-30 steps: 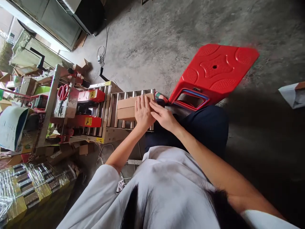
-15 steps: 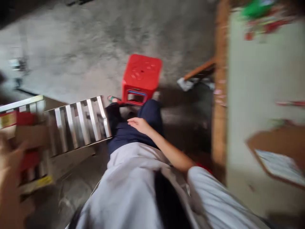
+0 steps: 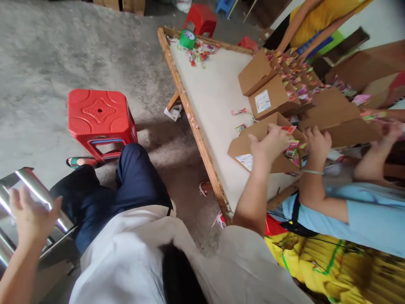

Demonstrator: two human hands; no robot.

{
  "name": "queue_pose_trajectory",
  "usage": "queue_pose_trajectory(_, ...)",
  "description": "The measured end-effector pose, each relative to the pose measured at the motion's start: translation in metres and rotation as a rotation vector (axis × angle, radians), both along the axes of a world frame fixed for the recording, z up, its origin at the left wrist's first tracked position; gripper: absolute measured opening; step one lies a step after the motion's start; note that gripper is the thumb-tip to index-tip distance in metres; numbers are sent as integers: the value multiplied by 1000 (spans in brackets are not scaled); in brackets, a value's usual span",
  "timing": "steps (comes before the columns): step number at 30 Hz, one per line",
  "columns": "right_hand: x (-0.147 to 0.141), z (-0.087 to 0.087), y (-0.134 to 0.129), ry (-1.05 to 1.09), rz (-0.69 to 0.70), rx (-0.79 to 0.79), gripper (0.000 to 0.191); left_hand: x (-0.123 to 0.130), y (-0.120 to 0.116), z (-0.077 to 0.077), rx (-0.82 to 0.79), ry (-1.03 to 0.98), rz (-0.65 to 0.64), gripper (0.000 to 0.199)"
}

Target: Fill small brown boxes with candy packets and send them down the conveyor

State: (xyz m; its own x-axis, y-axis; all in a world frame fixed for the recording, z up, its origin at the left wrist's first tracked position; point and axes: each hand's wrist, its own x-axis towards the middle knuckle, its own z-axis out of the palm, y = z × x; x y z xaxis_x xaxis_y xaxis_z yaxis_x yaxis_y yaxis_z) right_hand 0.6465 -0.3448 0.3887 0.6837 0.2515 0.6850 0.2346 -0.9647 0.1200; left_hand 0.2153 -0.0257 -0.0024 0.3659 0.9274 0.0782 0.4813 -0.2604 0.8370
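My left hand (image 3: 33, 213) is raised over the metal slatted rack (image 3: 47, 198) at the lower left, fingers spread, holding nothing. On the right, my right hand (image 3: 270, 145) is at the near flap of an open cardboard box (image 3: 249, 141) on the white table (image 3: 209, 88). Its fingers bend over the box edge, beside small red and pink packets (image 3: 292, 147) inside. The fingertips are partly hidden, so the grip is hard to judge. A co-worker's hand (image 3: 318, 143) touches the other side of this box.
A red stool (image 3: 99, 114) stands in front of my knees. More boxes (image 3: 274, 95) filled with packets are at the table's far right. Green tape (image 3: 187, 39) and loose packets (image 3: 201, 52) lie at its far corner. People in blue (image 3: 373, 215) and yellow (image 3: 329, 21) stand around it.
The view has swung right, bringing the table, boxes and co-workers into sight. My right hand has gone from my lap to the box. My left hand is now away from the red and brown carton.
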Motion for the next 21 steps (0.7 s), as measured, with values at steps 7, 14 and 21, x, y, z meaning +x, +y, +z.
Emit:
queue_pose_trajectory(7, 3, 2, -66, 165, -61, -157, 24, 105, 1, 8, -124, -118, -222, 67)
queue_pose_trajectory(14, -93, -20, -34, 94, 331, -186, 19, 241, -102, 101, -807, -519, -907, 104)
queue_pose_trajectory(21, -208, -45, 48, 143, 790, -583, 23, 255, -137, 145, -1482, -996, -856, 89)
